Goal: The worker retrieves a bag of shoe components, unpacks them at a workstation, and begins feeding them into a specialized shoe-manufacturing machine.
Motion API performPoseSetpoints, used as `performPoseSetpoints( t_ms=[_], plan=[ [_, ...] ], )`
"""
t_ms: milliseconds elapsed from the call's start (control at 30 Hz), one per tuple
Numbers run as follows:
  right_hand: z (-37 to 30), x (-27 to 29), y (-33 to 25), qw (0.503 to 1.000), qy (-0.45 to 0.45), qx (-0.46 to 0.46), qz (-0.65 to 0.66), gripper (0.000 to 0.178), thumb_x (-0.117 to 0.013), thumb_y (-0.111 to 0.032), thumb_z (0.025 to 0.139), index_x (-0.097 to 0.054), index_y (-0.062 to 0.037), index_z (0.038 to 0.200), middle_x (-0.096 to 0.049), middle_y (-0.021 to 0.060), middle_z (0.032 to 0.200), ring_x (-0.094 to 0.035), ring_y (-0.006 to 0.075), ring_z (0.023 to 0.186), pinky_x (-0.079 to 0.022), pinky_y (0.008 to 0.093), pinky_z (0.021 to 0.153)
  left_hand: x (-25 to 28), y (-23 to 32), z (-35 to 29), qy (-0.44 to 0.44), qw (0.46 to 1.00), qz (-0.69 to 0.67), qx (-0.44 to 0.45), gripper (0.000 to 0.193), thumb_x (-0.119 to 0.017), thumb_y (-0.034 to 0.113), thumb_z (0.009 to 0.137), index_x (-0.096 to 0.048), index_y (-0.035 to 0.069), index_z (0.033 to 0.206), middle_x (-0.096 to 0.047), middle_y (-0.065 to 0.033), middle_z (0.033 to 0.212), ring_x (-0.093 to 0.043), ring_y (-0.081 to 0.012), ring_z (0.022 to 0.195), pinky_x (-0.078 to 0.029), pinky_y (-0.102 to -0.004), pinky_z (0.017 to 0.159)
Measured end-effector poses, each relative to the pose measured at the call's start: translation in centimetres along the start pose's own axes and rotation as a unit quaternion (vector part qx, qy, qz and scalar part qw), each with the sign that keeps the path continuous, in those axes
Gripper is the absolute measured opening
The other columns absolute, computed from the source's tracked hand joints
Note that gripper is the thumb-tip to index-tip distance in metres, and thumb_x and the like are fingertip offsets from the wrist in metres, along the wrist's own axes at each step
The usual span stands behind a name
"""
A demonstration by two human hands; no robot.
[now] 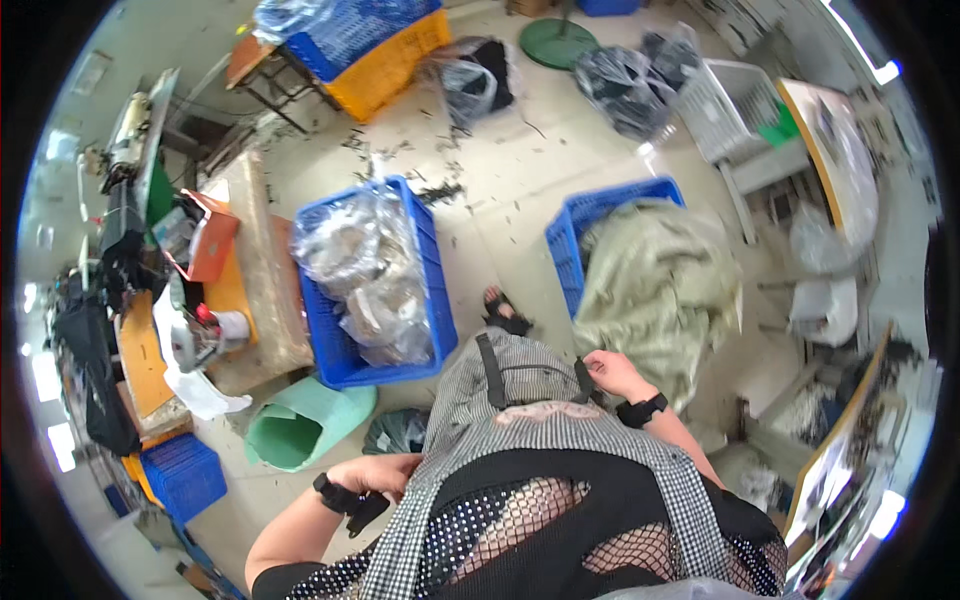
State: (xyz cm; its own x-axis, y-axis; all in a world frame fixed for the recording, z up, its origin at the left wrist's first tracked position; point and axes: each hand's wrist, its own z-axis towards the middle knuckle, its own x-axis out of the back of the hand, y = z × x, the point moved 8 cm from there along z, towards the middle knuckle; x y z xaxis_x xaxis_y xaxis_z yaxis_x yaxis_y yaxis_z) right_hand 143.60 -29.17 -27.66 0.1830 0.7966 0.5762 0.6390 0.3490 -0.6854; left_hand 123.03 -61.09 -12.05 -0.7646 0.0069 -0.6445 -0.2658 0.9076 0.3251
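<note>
Observed from my remote station, head view. The right hand (620, 375) is at the front of the checked apron (535, 385), fingers curled against its black strap (584, 378); contact looks likely, but I cannot tell whether they pinch it. The left hand (375, 472) sits at the apron's other side, fingertips hidden behind the fabric, so its grip is undetermined. The apron is worn on the body, lying between the two hands.

Progress, my reading: the apron is on, with both hands busy about its sides. Neither hand is at a basket. Whether the apron needs further adjusting I cannot judge from this view.

Containers. Left blue basket (446, 335): filled to about its rim with clear plastic bags (362, 235), pale contents, not identifiable. Right blue basket (563, 250): an olive cloth (665, 285) heaped in it and spilling over the near side (anything underneath is out of my sight). Pale green roll (345, 408): on its side near the left basket, open end showing a hollow interior. Orange box (215, 245): on the left bench, open, small items inside. Yellow crate (395, 75): far side, a blue crate (350, 45) against it, with clear plastic on top.
</note>
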Motion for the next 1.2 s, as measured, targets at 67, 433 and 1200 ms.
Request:
performPoseSetpoints(
  t_ms=[67, 433, 1200],
  plan=[
    [5.5, 3.0, -3.9, 0.990, -0.025, -0.033, 0.131, 0.022, -0.065, -0.017, 0.076, -0.061, -0.0045, 0.094, -0.063, 0.0095, 0.075, -0.061, 0.0190, 0.067, -0.049, 0.0298, 0.064, 1.1, 4.1, -2.9, 0.041, 0.996, -0.069, -0.044, 0.073, -0.071, 0.013, 0.072, -0.033, 0.002, 0.134, -0.053, -0.0065, 0.121, -0.054, -0.0142, 0.101, -0.049, -0.0275, 0.077],
    [31.1, 13.6, -11.6, 0.997, -0.059, 0.053, 0.013, 0.023, -0.065, -0.016, 0.075, -0.062, -0.0018, 0.093, -0.065, 0.0137, 0.078, -0.064, 0.0238, 0.072, -0.050, 0.0320, 0.068, 9.6, 20.3, -8.6, 0.201, 0.943, -0.173, -0.200, 0.071, -0.072, 0.021, 0.072, -0.040, -0.006, 0.129, -0.050, -0.0094, 0.126, -0.046, -0.0157, 0.114, -0.033, -0.0284, 0.099],
    [74.3, 9.2, -62.5, 0.770, -0.327, 0.494, -0.235, 0.028, -0.065, -0.019, 0.074, -0.061, -0.0027, 0.097, -0.061, 0.0156, 0.085, -0.061, 0.0281, 0.076, -0.049, 0.0362, 0.070, 42.0, 42.9, -25.5, 0.580, 0.733, -0.143, -0.325, 0.024, -0.065, 0.010, 0.083, -0.052, 0.001, 0.101, -0.062, -0.0044, 0.087, -0.058, -0.0101, 0.083, -0.047, -0.0247, 0.074]
  ],
)
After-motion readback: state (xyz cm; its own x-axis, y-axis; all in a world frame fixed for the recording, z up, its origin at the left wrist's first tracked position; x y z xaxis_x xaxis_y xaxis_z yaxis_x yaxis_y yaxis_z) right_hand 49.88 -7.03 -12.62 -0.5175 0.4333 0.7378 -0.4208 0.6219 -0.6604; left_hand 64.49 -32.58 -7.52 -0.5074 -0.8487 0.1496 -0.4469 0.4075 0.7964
